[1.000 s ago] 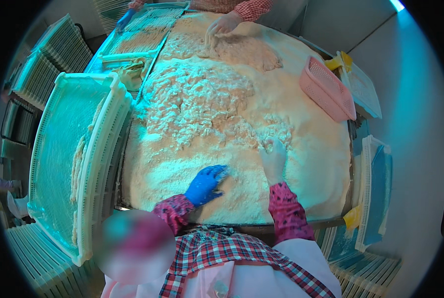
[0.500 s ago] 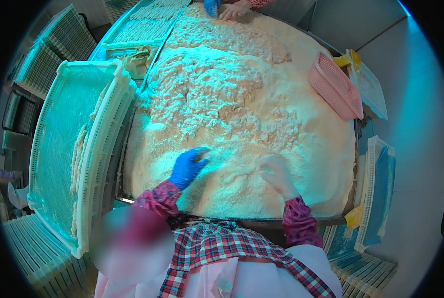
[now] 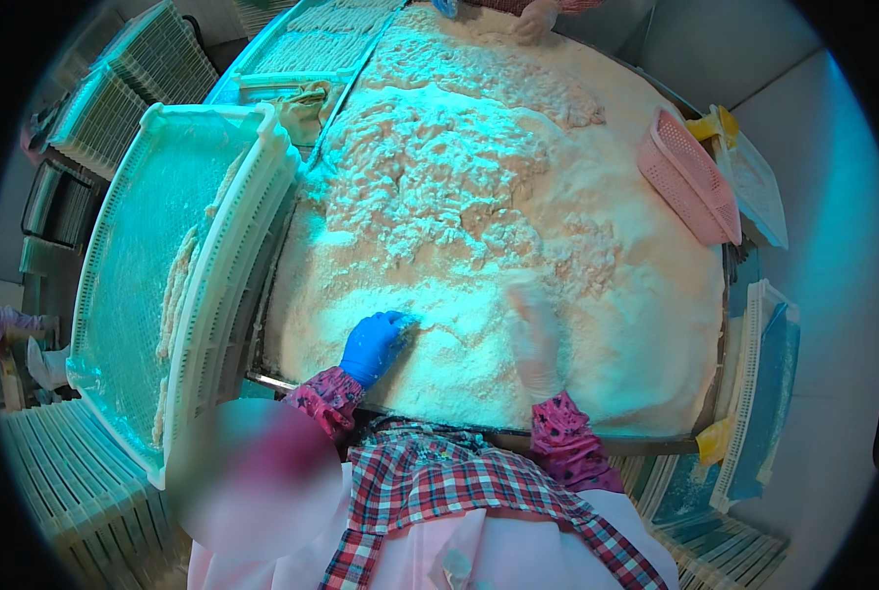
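Note:
A wide worktable is covered with pale flour-like powder (image 3: 646, 334), and a lumpy heap of powder-coated pieces (image 3: 430, 177) spreads across its middle and far part. My left hand (image 3: 373, 346), in a blue glove, rests low over the powder near the front left edge. Its fingers are curled together, and whatever they may hold is hidden. My right hand (image 3: 535, 339), in a whitish, see-through glove, reaches forward over the powder in front of me. Motion smears its fingers, so their pose is unclear.
Stacked white trays (image 3: 179, 265) stand at the left, the top one bearing a few pale strands. A pink basket (image 3: 690, 177) sits at the right edge. Filled trays (image 3: 312, 44) lie far left. Across the table is another person's gloved hand (image 3: 535, 20).
My right hand has swung left and stretched forward, while my left hand's fingers have drawn closer together. The whole view has shifted slightly, and the other person's hands appear farther up.

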`<state>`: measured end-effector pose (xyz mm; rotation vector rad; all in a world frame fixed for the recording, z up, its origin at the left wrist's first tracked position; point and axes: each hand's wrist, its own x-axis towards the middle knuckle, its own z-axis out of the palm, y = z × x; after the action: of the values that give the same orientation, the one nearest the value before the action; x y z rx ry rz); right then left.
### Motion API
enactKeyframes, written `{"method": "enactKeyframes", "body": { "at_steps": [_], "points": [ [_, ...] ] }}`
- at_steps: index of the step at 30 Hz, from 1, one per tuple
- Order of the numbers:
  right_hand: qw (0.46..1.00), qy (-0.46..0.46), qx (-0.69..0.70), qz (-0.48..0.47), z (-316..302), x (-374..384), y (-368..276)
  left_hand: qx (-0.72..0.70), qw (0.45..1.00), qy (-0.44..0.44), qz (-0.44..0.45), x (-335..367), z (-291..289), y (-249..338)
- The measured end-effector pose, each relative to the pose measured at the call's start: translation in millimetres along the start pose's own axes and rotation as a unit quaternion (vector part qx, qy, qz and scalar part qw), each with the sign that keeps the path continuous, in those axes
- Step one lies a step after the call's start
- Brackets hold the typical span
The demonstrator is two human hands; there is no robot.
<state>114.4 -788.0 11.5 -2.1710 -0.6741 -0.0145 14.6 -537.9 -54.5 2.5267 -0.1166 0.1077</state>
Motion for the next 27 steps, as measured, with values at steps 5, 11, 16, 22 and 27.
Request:
{"method": "enactKeyframes", "body": {
  "at_steps": [5,11,16,22,27],
  "points": [
    [0.976,-0.151,-0.150,-0.044,-25.3,-2.5,22.4,0.047,0.997,0.020,-0.054,1.4,-14.5,-9.2],
    [0.987,-0.100,0.016,0.122,30.6,-6.9,7.7,-0.328,0.937,0.006,-0.121,5.0,16.9,44.7],
    [0.999,-0.019,-0.013,0.030,30.2,-6.4,-42.8,-0.827,0.487,-0.052,-0.277,21.3,24.1,71.2],
    [0.985,-0.036,-0.106,-0.134,42.0,-1.5,-58.6,-0.666,0.738,-0.065,-0.084,11.8,53.5,76.5],
    [0.990,-0.048,0.080,-0.110,55.0,-0.6,-62.9,-0.846,0.500,0.142,-0.117,20.4,73.5,82.5]
  ]
}}
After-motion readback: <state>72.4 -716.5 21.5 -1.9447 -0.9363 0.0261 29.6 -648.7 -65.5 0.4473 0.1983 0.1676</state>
